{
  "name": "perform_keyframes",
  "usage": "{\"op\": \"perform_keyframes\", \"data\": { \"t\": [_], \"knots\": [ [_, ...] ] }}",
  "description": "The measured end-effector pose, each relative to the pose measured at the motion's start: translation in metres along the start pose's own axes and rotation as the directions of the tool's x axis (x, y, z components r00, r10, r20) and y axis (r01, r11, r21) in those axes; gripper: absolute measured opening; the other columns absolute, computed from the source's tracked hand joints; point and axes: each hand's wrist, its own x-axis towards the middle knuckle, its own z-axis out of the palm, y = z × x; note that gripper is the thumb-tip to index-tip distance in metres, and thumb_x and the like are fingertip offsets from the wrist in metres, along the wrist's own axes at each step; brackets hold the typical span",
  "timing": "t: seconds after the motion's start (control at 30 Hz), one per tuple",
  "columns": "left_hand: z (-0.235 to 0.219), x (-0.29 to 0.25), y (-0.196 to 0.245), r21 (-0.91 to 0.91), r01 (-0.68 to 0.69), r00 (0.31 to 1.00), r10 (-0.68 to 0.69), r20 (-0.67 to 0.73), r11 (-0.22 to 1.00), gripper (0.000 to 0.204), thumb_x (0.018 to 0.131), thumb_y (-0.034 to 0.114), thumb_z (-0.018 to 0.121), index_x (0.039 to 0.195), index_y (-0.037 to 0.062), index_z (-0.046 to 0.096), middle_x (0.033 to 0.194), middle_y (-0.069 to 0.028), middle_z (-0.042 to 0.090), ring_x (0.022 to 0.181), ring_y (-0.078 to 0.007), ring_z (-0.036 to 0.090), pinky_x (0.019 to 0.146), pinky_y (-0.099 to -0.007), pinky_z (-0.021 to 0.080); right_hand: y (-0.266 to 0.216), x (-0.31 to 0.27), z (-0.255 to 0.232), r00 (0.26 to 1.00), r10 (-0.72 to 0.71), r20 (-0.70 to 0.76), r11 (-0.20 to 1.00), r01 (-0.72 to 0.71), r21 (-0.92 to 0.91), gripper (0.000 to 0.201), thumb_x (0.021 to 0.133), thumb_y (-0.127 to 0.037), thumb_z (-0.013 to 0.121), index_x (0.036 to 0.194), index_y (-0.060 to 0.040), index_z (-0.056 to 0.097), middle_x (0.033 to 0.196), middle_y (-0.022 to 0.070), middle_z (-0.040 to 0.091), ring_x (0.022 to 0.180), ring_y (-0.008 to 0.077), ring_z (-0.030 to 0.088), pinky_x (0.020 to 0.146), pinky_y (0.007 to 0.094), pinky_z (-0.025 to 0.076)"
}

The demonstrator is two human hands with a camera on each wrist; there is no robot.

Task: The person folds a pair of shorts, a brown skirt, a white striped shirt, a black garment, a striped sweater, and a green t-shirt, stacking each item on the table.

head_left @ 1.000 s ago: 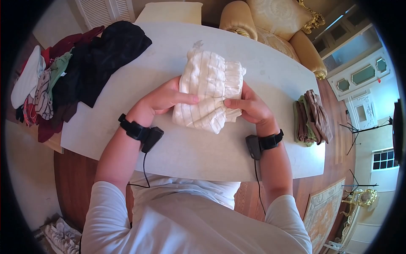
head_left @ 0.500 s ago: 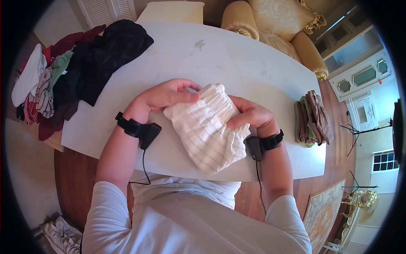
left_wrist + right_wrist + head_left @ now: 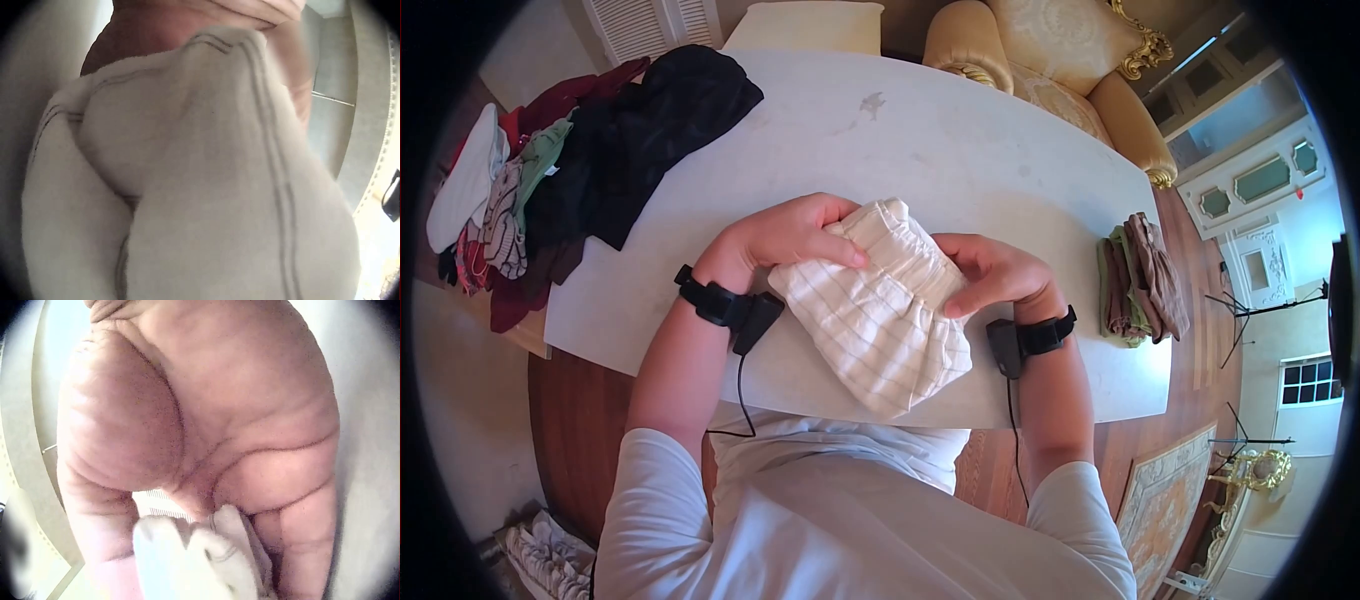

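A folded cream striped garment (image 3: pixel 870 330) with a gathered elastic waistband (image 3: pixel 905 250) is held over the near part of the table, its body hanging toward the person. My left hand (image 3: pixel 795 238) grips the waistband's left end, thumb on the front, its other fingers mostly hidden behind the cloth. At the right end my right hand (image 3: pixel 1002 277) pinches the band between thumb and fingers. In the left wrist view the striped cloth (image 3: pixel 212 144) covers most of the hand. The right wrist view shows a white fold (image 3: pixel 194 550) between thumb and fingers.
The white table (image 3: pixel 820 130) has a curved far edge. A heap of loose clothes (image 3: pixel 615 150), mostly black, lies at its left end. Folded brown and green clothes (image 3: pixel 1138 280) stand at the right edge. A gold armchair (image 3: pixel 1050 70) is beyond the table.
The garment has turned and come nearer the person, so its waistband now faces up and away. Both hands have shifted to the ends of the band; over the last half second it moved slightly left.
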Motion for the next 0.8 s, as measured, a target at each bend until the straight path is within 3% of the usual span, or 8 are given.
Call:
{"op": "perform_keyframes", "data": {
  "t": [0.1,0.3,0.4,0.6,0.7,0.8],
  "knots": [
    [-0.001,-0.002,-0.001,-0.049,-0.026,0.999,0.025,-0.029,0.998,0.051,0.089,0.015,0.078,0.135,-0.0033,0.063,0.124,-0.0068,0.071,0.112,-0.0138,0.066,0.102,-0.0304,0.05,-0.001,0.0,-0.007,0.998,-0.032,-0.053,0.995,0.027,-0.094,0.064,0.088,0.0,0.075,0.148,0.003,0.052,0.137,0.0056,0.065,0.124,0.015,0.06,0.108,0.0312,0.047],
    [-0.004,0.0,-0.004,-0.022,-0.073,0.996,0.072,-0.048,0.997,0.064,0.088,0.012,0.079,0.146,-0.0005,0.055,0.133,-0.0092,0.066,0.121,-0.0158,0.062,0.108,-0.0315,0.048,0.001,0.002,-0.008,0.984,-0.054,-0.167,0.998,0.046,-0.053,0.052,0.091,-0.001,0.069,0.141,0.0033,0.058,0.129,0.0052,0.069,0.119,0.0142,0.062,0.106,0.0303,0.048],
    [0.0,0.002,-0.004,-0.044,-0.192,0.974,0.185,-0.127,0.98,0.068,0.088,0.011,0.08,0.149,0.0023,0.054,0.131,-0.0088,0.066,0.12,-0.0154,0.062,0.109,-0.0322,0.048,0.003,0.002,-0.01,0.99,-0.039,-0.137,0.999,0.041,0.013,0.049,0.089,-0.003,0.069,0.138,0.0032,0.06,0.127,0.0051,0.07,0.117,0.0141,0.063,0.105,0.0299,0.048],
    [-0.006,0.009,-0.008,-0.021,-0.189,0.98,0.187,-0.061,0.982,0.051,0.088,0.005,0.079,0.136,0.0047,0.062,0.12,-0.0039,0.068,0.112,-0.0122,0.064,0.104,-0.0297,0.051,0.002,0.003,-0.007,0.982,-0.017,-0.188,0.999,0.023,0.025,0.048,0.09,-0.005,0.07,0.137,0.0021,0.061,0.124,0.0051,0.07,0.115,0.0147,0.064,0.103,0.0296,0.048],
    [-0.006,0.009,-0.008,-0.033,-0.153,0.986,0.15,-0.074,0.988,0.04,0.088,0.006,0.08,0.125,0.0052,0.064,0.115,-0.0014,0.068,0.108,-0.0105,0.064,0.099,-0.0282,0.052,0.003,0.002,-0.006,0.976,0.015,-0.218,0.998,-0.001,0.064,0.047,0.093,-0.008,0.07,0.137,0.0017,0.061,0.124,0.0054,0.07,0.114,0.0148,0.064,0.103,0.0296,0.049],
    [-0.003,0.009,-0.007,0.065,-0.133,0.984,0.139,-0.108,0.989,0.036,0.089,0.01,0.083,0.119,0.0057,0.064,0.111,0.0004,0.068,0.102,-0.0084,0.063,0.093,-0.0259,0.052,0.001,0.004,-0.002,0.973,0.01,-0.23,0.996,0.011,0.09,0.045,0.096,-0.01,0.07,0.138,0.0016,0.061,0.124,0.0056,0.07,0.114,0.0144,0.064,0.102,0.0295,0.049]
  ]
}}
